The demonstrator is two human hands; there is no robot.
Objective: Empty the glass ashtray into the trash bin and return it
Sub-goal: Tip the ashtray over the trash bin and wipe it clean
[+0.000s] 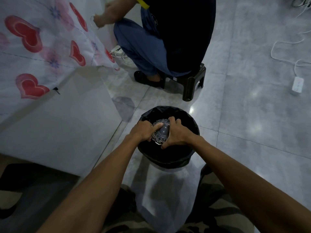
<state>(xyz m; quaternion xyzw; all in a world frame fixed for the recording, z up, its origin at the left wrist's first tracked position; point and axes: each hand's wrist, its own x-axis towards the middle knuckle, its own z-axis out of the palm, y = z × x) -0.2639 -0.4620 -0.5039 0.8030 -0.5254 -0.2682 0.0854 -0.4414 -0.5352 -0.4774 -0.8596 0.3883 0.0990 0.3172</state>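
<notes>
1. Here, the ashtray [160, 132] is held over the open mouth of the bin [168, 158], turned bottom-up so its smooth round base faces the camera and its cut-glass rim points down and away.
2. The left hand [143, 131] grips the ashtray's left side, fingers curled tight around the rim, thumb lying across the base.
3. The right hand [175, 133] clasps the right side the same way, fingers wrapped over the far edge and thumb at the near edge; both hands are closed on the glass.
4. The bin is round and lined with a black bag [193, 121] folded over its rim. Its inside is dark, and I cannot tell what lies in it.
5. Whether anything remains in the ashtray cannot be seen, since its hollow faces away.
6. The bin stands on a grey tiled floor [252, 106], just beside the corner of a white table [58, 128].
7. A cloth [42, 47] printed with red hearts covers the table's far part and hangs over its edge.
8. Beyond the bin, a second person [168, 39] in blue trousers and a dark top sits on a low dark stool [191, 84], hands reaching toward the cloth.
9. A white power strip [297, 84] lies on the floor at the right, well apart from the bin, with white cable [277, 47] looping past it.
10. Another white strip [117, 50] lies by the seated person's knee, near the cloth's edge.
</notes>
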